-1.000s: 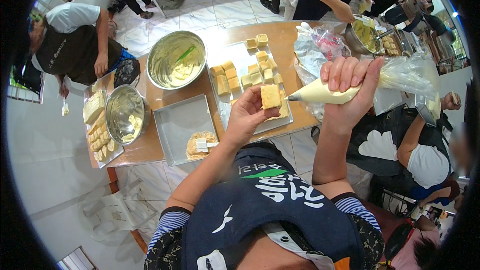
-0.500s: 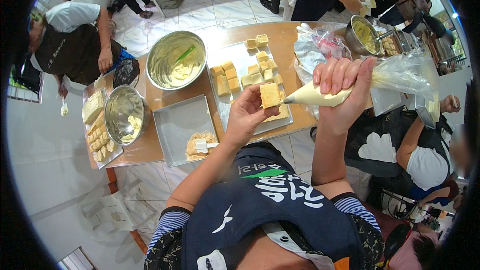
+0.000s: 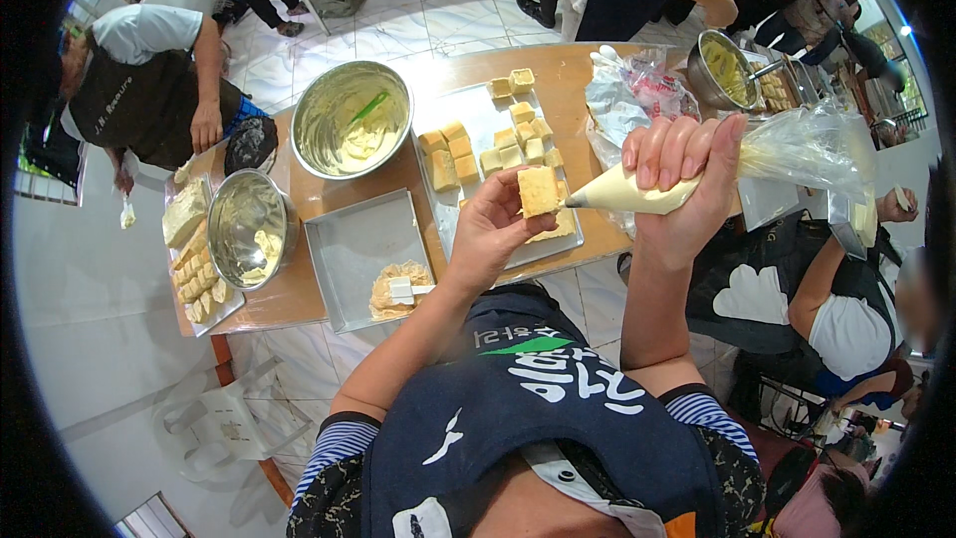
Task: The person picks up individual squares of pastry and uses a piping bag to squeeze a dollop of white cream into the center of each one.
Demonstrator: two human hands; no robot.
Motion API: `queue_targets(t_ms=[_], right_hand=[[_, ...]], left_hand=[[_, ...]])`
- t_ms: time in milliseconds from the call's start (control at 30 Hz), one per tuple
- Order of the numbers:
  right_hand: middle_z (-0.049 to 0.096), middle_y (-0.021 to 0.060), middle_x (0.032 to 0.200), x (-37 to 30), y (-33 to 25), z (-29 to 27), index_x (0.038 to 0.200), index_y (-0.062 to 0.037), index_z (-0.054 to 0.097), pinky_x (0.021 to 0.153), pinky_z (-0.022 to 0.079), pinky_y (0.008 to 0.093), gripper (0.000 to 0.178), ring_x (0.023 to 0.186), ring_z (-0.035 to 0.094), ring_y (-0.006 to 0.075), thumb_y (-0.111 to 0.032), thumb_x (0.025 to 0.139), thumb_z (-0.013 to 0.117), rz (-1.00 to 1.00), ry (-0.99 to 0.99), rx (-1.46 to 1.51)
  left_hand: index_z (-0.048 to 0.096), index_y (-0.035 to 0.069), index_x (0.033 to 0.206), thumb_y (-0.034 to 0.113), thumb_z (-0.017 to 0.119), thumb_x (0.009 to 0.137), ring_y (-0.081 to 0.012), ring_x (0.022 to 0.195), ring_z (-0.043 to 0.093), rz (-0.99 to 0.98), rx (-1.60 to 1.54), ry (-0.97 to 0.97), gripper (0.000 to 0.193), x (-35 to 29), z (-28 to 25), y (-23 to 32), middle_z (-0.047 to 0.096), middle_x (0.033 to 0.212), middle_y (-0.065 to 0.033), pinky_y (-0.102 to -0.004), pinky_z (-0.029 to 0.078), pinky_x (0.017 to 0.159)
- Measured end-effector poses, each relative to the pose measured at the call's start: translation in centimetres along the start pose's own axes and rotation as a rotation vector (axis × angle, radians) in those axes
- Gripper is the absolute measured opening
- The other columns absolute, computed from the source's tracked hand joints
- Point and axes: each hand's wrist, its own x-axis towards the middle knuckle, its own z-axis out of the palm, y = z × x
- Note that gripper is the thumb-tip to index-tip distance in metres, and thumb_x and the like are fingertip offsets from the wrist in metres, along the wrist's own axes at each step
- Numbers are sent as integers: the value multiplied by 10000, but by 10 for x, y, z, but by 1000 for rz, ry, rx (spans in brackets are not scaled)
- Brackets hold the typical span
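Observation:
Between the fingers and thumb of my left hand (image 3: 490, 229) is a square piece of yellow sponge cake (image 3: 539, 190), held up above a white tray (image 3: 468, 112). My right hand (image 3: 687, 174) is wrapped round a clear piping bag (image 3: 622, 189) filled with pale yellow cream. The bag's dark-looking tip touches or nearly touches the cake's right side; I cannot tell which. Several cut cake cubes (image 3: 505, 149) stand on the tray behind my left hand. The twisted end of the bag sticks out to the right past my fist.
Two steel bowls of cream, a large one (image 3: 352, 120) with a green spatula and a smaller one (image 3: 252, 229), stand left. A shallow metal pan (image 3: 349, 239) holds crumpled brown paper and a white-handled tool. Plastic wrapping (image 3: 647, 90) lies right. Other people work around the table.
My hands, the cake piece and the piping bag have hardly moved. Across the table, a person's arm at the upper right has shifted.

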Motion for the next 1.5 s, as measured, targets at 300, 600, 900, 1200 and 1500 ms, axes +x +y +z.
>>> queue_targets(t_ms=[300, 600, 900, 1200, 1500], right_hand=[[311, -3, 418, 0, -5, 4, 533, -125, 319, 460, 350, 282, 443, 376, 341, 114, -351, 914, 298, 5, 61, -9], [306, -12, 422, 14, 1, -11, 520, -139, 315, 503, 351, 295, 442, 410, 340, 117, -385, 874, 409, 130, 288, 222], [330, -31, 448, 17, 36, -49, 505, -135, 353, 528, 343, 276, 412, 442, 374, 109, -333, 810, 547, 336, 478, 468], [280, -20, 423, 17, 35, -48, 494, -157, 307, 521, 375, 320, 450, 429, 351, 120, -385, 842, 477, 344, 465, 426], [291, 4, 404, 6, 5, 2, 502, -133, 305, 473, 379, 300, 455, 381, 344, 121, -361, 888, 385, 155, 186, 167]], left_hand=[[433, -13, 1116, -41, 591, 718, -174, 853, 561, -105, -134, -33, 429, 0, -5, 1, 547, 981, -101, -305, 505, 699], [406, -55, 1130, 171, 524, 826, -179, 752, 553, -494, -841, 2, 397, -4, -20, -6, 516, 1008, -216, -266, 520, 637], [444, -97, 1035, 263, 535, 824, -210, 751, 539, -578, -1133, 183, 427, -8, -17, -21, 512, 976, -207, -257, 511, 681], [456, -63, 1043, 193, 559, 804, -211, 861, 558, -416, -729, 182, 365, -10, -13, -13, 538, 980, -172, -303, 501, 735], [476, -23, 1053, -51, 615, 700, -183, 878, 564, 12, 51, 102, 381, -11, -8, -5, 558, 955, -93, -317, 491, 772]])
